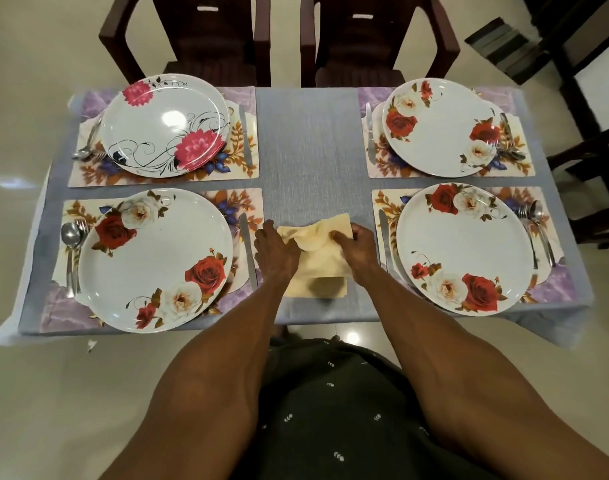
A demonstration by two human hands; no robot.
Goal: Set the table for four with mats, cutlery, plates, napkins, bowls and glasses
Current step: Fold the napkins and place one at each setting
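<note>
A pale yellow napkin [316, 242] lies crumpled on top of a small stack of yellow napkins [325, 289] in the middle of the near table edge. My left hand [275, 251] holds the napkin's left side and my right hand [356, 249] pinches its right side. Floral plates sit on floral mats: near left plate [155, 259], near right plate [464, 247], far left plate [166, 126], far right plate [441, 128]. Each setting has a knife, such as the near left knife [248, 249], plus a spoon and fork [72, 249].
The table wears a grey-blue cloth [310, 150]. Two dark chairs [188, 39] [375, 39] stand at the far side. Dark furniture [587, 109] is at the right. A scrap of paper [91, 345] lies on the floor by the near left corner.
</note>
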